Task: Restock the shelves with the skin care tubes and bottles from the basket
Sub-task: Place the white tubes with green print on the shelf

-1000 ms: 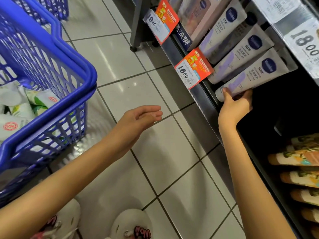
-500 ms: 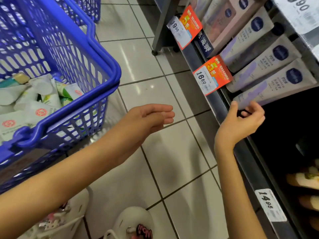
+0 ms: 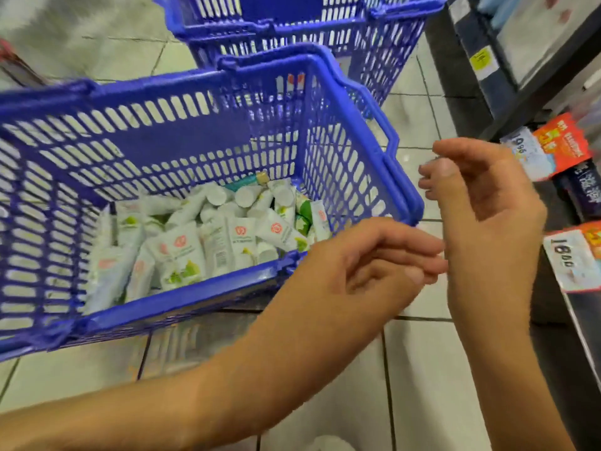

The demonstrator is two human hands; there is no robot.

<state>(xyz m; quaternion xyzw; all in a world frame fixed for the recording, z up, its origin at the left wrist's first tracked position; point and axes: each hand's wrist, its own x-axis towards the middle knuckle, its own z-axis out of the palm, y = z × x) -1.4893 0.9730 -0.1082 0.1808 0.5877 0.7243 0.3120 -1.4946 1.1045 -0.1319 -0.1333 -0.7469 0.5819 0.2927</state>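
A heap of white skin care tubes (image 3: 227,242) with green and red markings lies loose at the bottom of a blue plastic basket (image 3: 182,296). Most tubes lie flat and overlap one another, while a few at the far side show their round white caps. One teal item (image 3: 246,181) with a gold-coloured end lies against the far wall of the basket, behind the white tubes. The basket has slotted walls and a folded-down handle along its right rim, and it stands on a pale tiled floor (image 3: 422,369).

Both hands hover outside the basket, just beyond its near right corner, and neither touches it. The left hand (image 3: 367,265) reaches in from the lower left, palm turned inward, fingers loosely curled and holding nothing. The right hand (image 3: 487,203) is raised just beside it, slightly higher and closer to the shelf, with the thumb up and the fingers relaxed in a loose curl, also holding nothing. The fingertips of the left hand come close to the right wrist; motion blur makes it impossible to tell whether they touch.

A second blue basket (image 3: 374,37) stands directly behind the first, its contents hidden. On the right edge runs a dark shelf unit (image 3: 507,76). Two orange and white price tags hang from its front rail, an upper tag (image 3: 546,154) and a lower tag (image 3: 575,258), both blurred.
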